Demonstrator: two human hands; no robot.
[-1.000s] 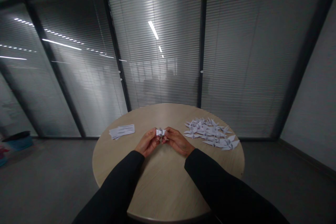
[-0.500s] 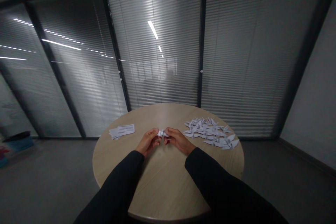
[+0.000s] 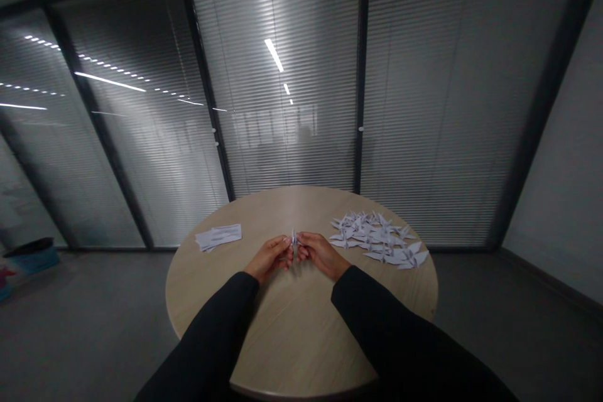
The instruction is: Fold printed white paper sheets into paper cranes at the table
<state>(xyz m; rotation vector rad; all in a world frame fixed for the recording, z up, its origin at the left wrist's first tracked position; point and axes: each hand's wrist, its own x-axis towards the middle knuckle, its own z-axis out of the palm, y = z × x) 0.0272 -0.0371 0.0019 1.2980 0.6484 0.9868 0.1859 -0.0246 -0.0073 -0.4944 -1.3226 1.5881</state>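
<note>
L hand [image 3: 269, 257] & R hand [image 3: 320, 255] both pinch small paper crane [image 3: 294, 241] upright w/ fingertips over round worktop [image 3: 292, 326], steadying it between them, clear of crane pile [image 3: 377, 240] on R & paper slips [image 3: 218, 237] on L.

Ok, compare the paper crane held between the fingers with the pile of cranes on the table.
The held paper crane stands upright between the left hand and right hand, while the pile of cranes lies flat on the table. The held crane is single and narrow; the pile is many overlapping, spread-winged cranes. Both are white folded paper.
</note>
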